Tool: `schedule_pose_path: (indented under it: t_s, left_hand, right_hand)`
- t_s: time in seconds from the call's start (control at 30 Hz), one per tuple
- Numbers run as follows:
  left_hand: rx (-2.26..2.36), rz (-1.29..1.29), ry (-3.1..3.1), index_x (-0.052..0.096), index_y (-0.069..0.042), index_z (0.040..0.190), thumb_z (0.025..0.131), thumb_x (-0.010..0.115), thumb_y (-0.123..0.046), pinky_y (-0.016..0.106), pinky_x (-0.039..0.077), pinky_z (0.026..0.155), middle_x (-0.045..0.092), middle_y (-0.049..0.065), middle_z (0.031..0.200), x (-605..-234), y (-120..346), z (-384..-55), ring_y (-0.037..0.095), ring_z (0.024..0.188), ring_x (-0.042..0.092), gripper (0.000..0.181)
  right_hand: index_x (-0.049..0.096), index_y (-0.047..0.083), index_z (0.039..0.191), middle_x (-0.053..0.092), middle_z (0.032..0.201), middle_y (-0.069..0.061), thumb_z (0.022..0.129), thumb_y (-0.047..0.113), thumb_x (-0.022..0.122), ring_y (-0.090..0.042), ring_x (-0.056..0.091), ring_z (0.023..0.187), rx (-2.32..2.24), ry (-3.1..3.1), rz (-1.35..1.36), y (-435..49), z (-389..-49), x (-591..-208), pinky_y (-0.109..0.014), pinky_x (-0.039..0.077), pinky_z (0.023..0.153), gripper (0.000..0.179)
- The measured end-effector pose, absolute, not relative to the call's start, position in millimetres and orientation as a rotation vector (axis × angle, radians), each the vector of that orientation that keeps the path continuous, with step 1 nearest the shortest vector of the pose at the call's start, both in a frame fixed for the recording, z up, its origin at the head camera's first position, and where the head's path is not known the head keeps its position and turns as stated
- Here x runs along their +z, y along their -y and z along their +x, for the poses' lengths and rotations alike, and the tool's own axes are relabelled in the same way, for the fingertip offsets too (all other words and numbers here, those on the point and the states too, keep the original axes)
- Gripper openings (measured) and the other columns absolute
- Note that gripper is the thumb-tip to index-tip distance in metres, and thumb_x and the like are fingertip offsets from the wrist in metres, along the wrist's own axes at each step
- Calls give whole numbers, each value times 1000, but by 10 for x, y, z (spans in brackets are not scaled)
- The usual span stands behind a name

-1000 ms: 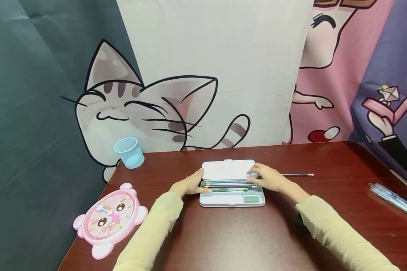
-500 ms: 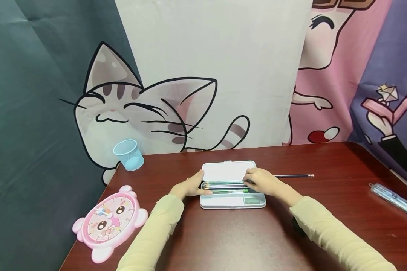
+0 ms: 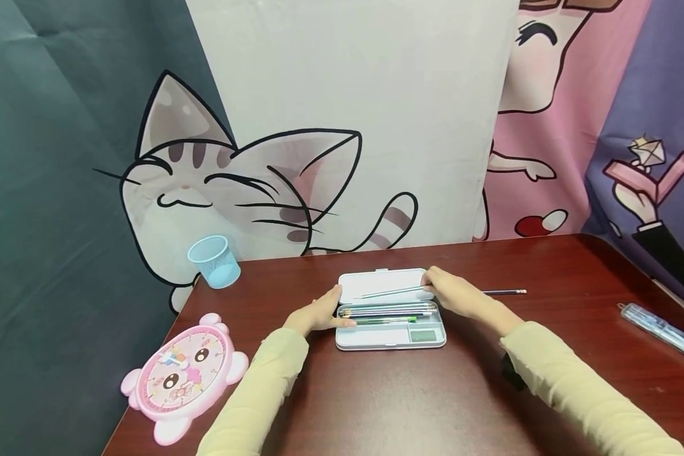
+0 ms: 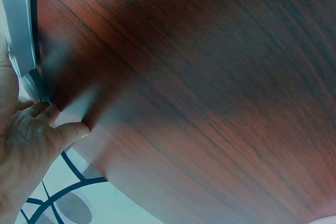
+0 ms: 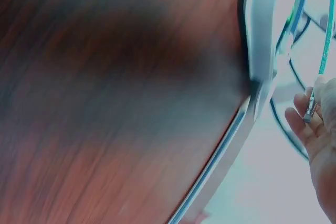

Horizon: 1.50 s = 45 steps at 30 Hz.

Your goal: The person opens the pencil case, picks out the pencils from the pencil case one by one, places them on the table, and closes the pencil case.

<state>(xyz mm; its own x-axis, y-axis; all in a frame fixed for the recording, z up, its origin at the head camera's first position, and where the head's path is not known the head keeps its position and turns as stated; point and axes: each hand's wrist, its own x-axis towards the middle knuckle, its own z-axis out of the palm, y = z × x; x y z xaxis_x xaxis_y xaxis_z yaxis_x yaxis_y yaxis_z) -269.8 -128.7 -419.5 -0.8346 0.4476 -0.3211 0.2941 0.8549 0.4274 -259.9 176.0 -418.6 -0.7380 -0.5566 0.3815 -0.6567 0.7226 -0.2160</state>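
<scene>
A white pencil case (image 3: pixel 373 346) lies on the table, its lid (image 3: pixel 376 282) folded back. Several pencils (image 3: pixel 384 310) fill its rear compartment, a green-tipped one (image 3: pixel 396 320) in front of them. My left hand (image 3: pixel 316 313) rests against the case's left end, fingers extended along the side and thumb reaching over the tray's corner. Above the lid, my right hand (image 3: pixel 453 292) pinches a light green pencil (image 3: pixel 392 292) near its right end, pointing left. In the right wrist view, thumb and fingertips meet on that green pencil (image 5: pixel 326 40), close to its end.
A dark pencil (image 3: pixel 504 292) lies on the table right of the case. A pink clock (image 3: pixel 185 373) is at the left, a light blue cup (image 3: pixel 215 261) at the back left corner. On the far right sits a clear, bluish slim packet (image 3: pixel 661 332). Printed cloth hangs behind.
My right hand dipped into the case's pencils, then came up and slightly right with one light green pencil, lifted over the lid. The left hand stayed at the case's left end.
</scene>
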Motion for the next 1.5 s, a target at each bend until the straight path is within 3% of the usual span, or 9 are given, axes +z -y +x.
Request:
schedule_pose_path:
  t_s: [0.43,0.73,1.03,1.5]
  left_hand:
    - [548,495,-2591,8,5,145,83,63,-42,53,14,112,8,19,153,-4202,1319,-2661,29,142,9,95]
    - [542,520,-2592,7,5,145,83,63,-43,54,13,111,8,20,153,-4214,1338,-2671,30,142,9,96]
    - [525,501,-2594,6,3,145,83,62,-44,53,12,112,7,18,153,-4175,1322,-2713,28,143,8,96]
    - [532,523,-2590,7,5,145,83,63,-43,54,13,111,7,19,153,-4171,1269,-2705,30,142,9,96]
  right_hand:
    - [52,3,81,49,75,-1,75,-11,64,-11,47,69,531,2457,947,-2466,-2613,-4314,-29,45,62,19]
    - [52,2,78,47,72,0,62,-17,69,-12,47,66,504,2370,881,-2980,-2523,-4508,-15,38,62,31]
    - [53,6,78,49,73,1,70,-9,69,-15,50,66,411,2586,782,-3129,-2458,-4493,-31,45,60,23]
    - [59,9,75,52,74,0,65,-2,75,-15,51,66,363,2548,731,-3156,-2486,-4510,-32,43,59,22]
